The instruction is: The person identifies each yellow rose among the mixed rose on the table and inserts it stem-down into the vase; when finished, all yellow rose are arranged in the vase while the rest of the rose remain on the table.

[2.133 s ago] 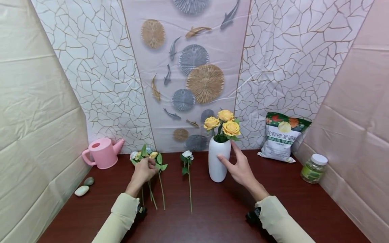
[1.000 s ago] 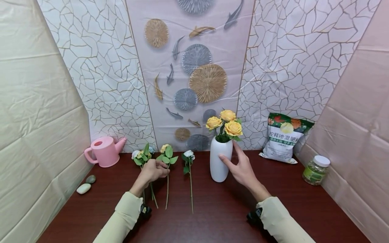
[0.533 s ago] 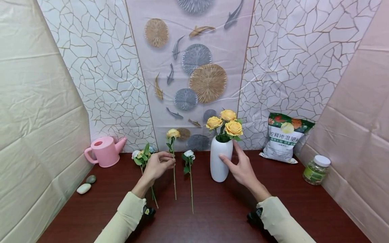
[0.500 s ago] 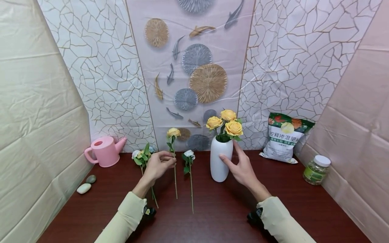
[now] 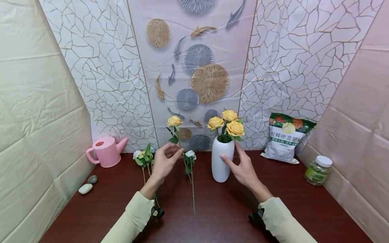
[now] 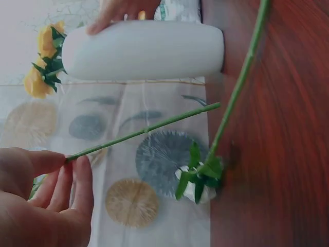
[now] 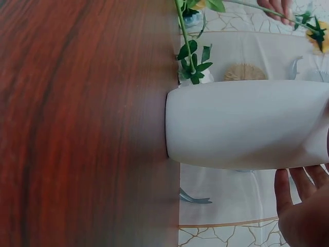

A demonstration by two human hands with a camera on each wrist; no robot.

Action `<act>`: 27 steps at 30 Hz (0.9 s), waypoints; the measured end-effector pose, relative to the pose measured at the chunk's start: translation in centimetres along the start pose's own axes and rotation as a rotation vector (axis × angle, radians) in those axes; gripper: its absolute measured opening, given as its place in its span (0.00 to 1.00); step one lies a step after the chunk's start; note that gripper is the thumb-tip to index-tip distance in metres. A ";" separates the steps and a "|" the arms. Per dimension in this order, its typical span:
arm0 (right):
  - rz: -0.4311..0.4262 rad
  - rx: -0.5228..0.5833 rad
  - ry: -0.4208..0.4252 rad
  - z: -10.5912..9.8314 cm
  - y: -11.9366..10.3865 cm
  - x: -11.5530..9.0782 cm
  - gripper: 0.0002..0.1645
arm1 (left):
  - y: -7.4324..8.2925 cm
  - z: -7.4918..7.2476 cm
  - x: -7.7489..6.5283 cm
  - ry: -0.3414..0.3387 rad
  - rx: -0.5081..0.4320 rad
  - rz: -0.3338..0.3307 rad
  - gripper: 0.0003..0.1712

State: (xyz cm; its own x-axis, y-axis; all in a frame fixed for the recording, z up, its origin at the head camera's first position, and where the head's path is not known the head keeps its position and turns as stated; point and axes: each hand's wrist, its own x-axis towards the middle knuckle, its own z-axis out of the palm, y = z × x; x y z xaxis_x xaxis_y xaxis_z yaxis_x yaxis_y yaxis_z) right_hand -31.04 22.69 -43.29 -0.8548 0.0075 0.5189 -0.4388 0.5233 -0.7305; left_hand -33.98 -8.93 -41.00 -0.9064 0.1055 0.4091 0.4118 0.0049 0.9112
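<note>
My left hand (image 5: 165, 160) pinches the green stem of a yellow rose (image 5: 174, 121) between my thumb and fingertips. The rose is up off the worktop (image 5: 231, 219), near the middle of the back edge. It leans, with its bloom at the top left and its stem going down to the right.

My right hand (image 5: 246, 170) holds the side of the white vase (image 5: 223, 162), with thumb and fingers spread wide apart. The vase stands upright near the back edge, right of the middle. Three yellow roses (image 5: 229, 123) stick out of its top.

A white rose (image 5: 190, 154) lies between my left hand and the vase, its stem pointing to the front edge. More flowers (image 5: 144, 158) lie in a bunch left of my left hand.

A pink watering can (image 5: 106, 152) sits by the back left corner, with two stones (image 5: 85, 188) near the left edge. A fertilizer bag (image 5: 284, 140) stands by the back right corner, and a jar (image 5: 318, 171) is at the right edge.
</note>
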 end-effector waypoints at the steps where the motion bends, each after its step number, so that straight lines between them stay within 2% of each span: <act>1: 0.001 -0.002 0.000 0.0 0.0 0.0 0.51 | 0.1 0.2 0.1 0.010 -0.006 0.015 0.15; 7: 0.009 -0.004 0.000 0.0 0.1 0.0 0.51 | 1.5 2.0 0.7 0.055 -0.040 0.111 0.17; 13: 0.010 -0.004 -0.001 0.0 0.2 0.0 0.51 | 3.3 4.1 1.6 0.105 -0.135 0.219 0.15; 21: 0.001 0.005 -0.001 -0.1 0.2 0.0 0.50 | 6.6 6.7 3.2 0.168 -0.218 0.322 0.12; 27: 0.002 0.005 -0.005 -0.1 0.1 0.0 0.50 | 9.8 7.7 3.1 0.180 -0.205 0.376 0.12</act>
State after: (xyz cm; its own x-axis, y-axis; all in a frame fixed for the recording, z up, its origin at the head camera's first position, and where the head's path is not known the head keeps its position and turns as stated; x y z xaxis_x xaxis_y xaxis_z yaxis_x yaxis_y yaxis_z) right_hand -31.04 22.79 -43.31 -0.8570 0.0044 0.5153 -0.4385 0.5190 -0.7337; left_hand -32.05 -0.87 -31.15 -0.7068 -0.1120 0.6985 0.7046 -0.1995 0.6810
